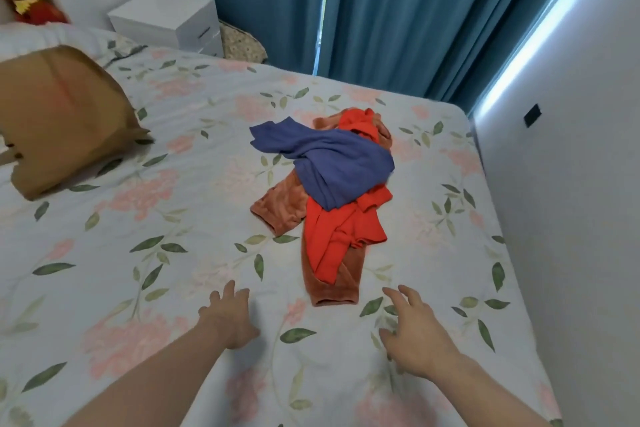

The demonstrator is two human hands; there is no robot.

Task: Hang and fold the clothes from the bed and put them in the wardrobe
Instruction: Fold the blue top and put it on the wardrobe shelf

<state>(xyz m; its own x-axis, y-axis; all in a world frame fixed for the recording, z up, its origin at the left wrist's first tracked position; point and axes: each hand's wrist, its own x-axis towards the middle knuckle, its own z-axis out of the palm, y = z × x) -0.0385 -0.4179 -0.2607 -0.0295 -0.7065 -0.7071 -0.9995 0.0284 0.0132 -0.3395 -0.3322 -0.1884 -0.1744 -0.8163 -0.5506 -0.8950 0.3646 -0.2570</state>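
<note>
Floral bed (173,156) carries a clothes pile (332,184) mid-sheet; my left hand (230,317) and right hand (415,333), both released, empty, hover near the pile.

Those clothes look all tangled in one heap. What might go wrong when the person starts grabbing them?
The blue garment lies across the red one, and both sit on the brown one. Pulling the nearest brown cuff could drag the whole heap along. Neither the left hand nor the right hand holds anything yet. A careless two-handed grab might bunch up the bedsheet too.
</note>
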